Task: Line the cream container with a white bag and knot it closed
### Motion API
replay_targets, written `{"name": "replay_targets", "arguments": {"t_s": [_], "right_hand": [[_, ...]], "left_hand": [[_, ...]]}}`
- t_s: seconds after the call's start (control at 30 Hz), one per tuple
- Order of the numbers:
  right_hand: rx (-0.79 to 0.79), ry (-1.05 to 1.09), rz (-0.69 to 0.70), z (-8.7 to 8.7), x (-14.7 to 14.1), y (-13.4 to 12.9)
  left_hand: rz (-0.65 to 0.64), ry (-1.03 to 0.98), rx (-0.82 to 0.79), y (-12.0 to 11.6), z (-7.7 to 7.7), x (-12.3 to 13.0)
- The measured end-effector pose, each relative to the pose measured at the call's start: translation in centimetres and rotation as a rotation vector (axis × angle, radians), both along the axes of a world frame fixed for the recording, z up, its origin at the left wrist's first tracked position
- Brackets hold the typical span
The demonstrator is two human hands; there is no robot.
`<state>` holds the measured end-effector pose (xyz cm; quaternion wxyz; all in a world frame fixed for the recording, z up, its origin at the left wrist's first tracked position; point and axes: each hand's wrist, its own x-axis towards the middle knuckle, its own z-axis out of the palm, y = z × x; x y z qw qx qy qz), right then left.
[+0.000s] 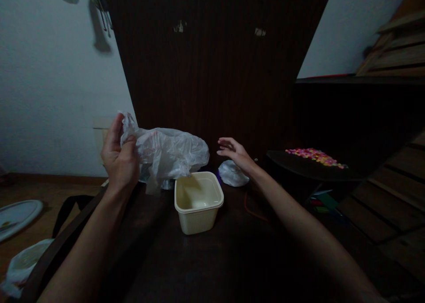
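Note:
My left hand [120, 157] pinches one end of a crumpled, see-through plastic bag [171, 150], which stretches out to the right above the dark table. Below the bag's far end stands a cream square plastic tub [198, 212], upright and without a lid, with nothing visible inside it. My right hand [234, 152] is in the air to the right of the bag, fingers apart and holding nothing. Just under it a whitish bundle, seemingly wrapped in plastic [232, 174], rests at the back of the table. A shiny object behind the tub is mostly hidden by the bag.
A tall dark wooden panel [212, 82] rises behind the table [199, 267]. On the right, a dark shelf [282, 161] bears small colourful pieces [315, 157]. At the lower left are a white oval lid or tray [20, 216] and another plastic bag [28, 261].

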<state>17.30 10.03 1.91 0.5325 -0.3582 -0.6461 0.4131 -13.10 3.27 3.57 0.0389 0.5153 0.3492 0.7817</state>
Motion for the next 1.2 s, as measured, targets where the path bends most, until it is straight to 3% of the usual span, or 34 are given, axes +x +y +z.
{"name": "replay_targets", "arguments": {"t_s": [0.2,0.37,0.5,0.63,0.8,0.9,0.97,1.2], "right_hand": [[0.183,-0.146,0.118,0.0,-2.3,-1.7],[0.358,-0.185,0.132,1.1,-2.8,-2.3],[0.413,-0.192,0.260,2.1,-3.1,-3.0],[0.405,-0.162,0.395,2.4,-4.0,-3.6],[0.425,-0.098,0.429,2.7,-5.0,-3.6],[0.467,-0.087,0.372,3.3,-4.7,-3.6],[0.406,-0.064,0.314,3.6,-4.0,-3.5],[0.099,0.332,0.257,2.1,0.0,-1.0]], "left_hand": [[-0.200,0.031,0.001,0.8,1.8,1.8],[-0.336,0.172,-0.058,-1.2,4.0,4.1],[-0.451,0.275,-0.102,-2.6,5.4,5.6],[-0.585,0.326,-0.151,-3.1,5.7,7.1],[-0.704,0.361,-0.175,-3.4,5.5,8.7],[-0.727,0.370,-0.188,-3.6,5.6,8.9],[-0.711,0.347,-0.234,-3.8,5.7,8.5],[-0.445,0.372,-0.285,-4.1,4.7,4.9]]}}
